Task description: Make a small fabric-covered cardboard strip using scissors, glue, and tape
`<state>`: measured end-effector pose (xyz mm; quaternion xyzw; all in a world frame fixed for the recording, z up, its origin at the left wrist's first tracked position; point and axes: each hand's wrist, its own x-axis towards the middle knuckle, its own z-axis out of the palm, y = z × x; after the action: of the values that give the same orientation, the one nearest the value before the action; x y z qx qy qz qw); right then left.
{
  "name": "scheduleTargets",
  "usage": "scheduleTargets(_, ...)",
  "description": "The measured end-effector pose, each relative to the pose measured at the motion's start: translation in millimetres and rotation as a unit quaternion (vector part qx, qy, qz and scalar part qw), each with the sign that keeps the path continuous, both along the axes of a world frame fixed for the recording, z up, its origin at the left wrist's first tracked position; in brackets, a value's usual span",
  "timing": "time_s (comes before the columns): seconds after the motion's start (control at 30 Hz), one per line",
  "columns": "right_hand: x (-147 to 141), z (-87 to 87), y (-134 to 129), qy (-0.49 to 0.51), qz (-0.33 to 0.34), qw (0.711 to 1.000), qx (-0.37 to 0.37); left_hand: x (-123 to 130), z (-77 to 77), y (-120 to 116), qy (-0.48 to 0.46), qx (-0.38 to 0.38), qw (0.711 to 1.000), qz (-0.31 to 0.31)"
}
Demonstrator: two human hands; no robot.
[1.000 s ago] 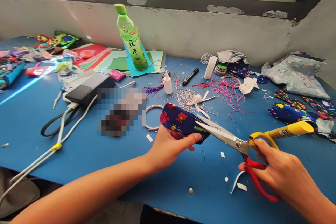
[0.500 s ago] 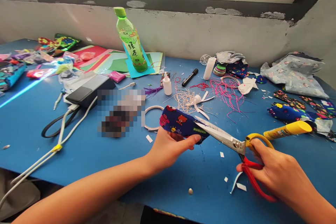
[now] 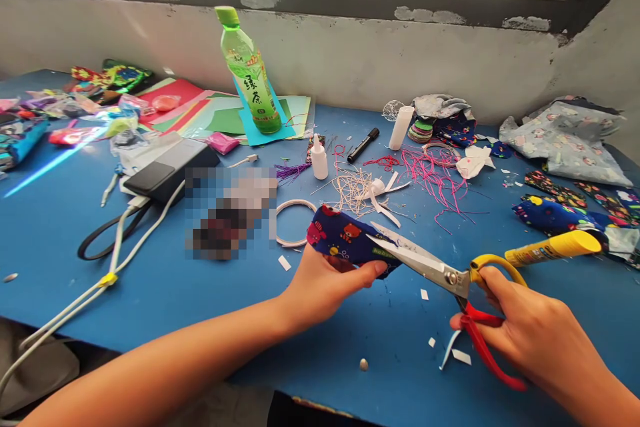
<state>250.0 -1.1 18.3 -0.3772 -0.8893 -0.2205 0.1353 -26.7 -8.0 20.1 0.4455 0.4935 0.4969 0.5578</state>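
Note:
Between the thumb and fingers of my left hand [image 3: 333, 287] is a piece of dark blue patterned fabric [image 3: 345, 237] with a bear print, raised above the table. My right hand [image 3: 535, 320] grips the scissors [image 3: 453, 277] by one yellow and one red handle. Their blades point left and lie at the fabric's upper right edge, slightly parted, one of them across the printed side. A white tape ring [image 3: 293, 243] lies behind my left hand. A yellow glue stick [image 3: 553, 249] is just beyond my right hand.
A green tea bottle [image 3: 253, 77] stands on coloured paper at the back. Also on the blue table are a white squeeze bottle [image 3: 319, 160], a black marker [image 3: 363, 145], tangled pink cords [image 3: 435, 173], a power bank [image 3: 170, 170] with cables, and fabric pieces [image 3: 565, 140] at right.
The scissor blades have shifted slightly left over the fabric's printed side, and the handles look a little wider apart. Both hands keep their holds.

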Motion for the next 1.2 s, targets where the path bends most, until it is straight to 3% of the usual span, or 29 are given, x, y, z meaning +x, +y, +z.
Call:
scheduleTargets(0.43, 4.2, -3.2, -1.6, -0.029, 0.001, 1.000, 0.007, 2.0, -2.8, 1.5, -0.019, -0.018, 1.000, 0.004)
scheduleTargets(0.63, -10.7, 2.6, -3.8, 0.009, 0.000, 1.000, -0.028, 4.5, -2.9, -1.0, -0.023, 0.033, 0.999, -0.034)
scheduleTargets(1.07, -7.8, 0.1, -5.9, -0.026, 0.001, 0.999, 0.031, 4.9, -5.0, -1.8, -0.070, 0.043, 0.995, -0.050)
scheduleTargets(1.2, -10.2, 0.0, -6.3, -0.027, -0.008, 1.000, 0.012, 4.7, -5.4, -1.5, -0.052, 0.063, 0.995, -0.061)
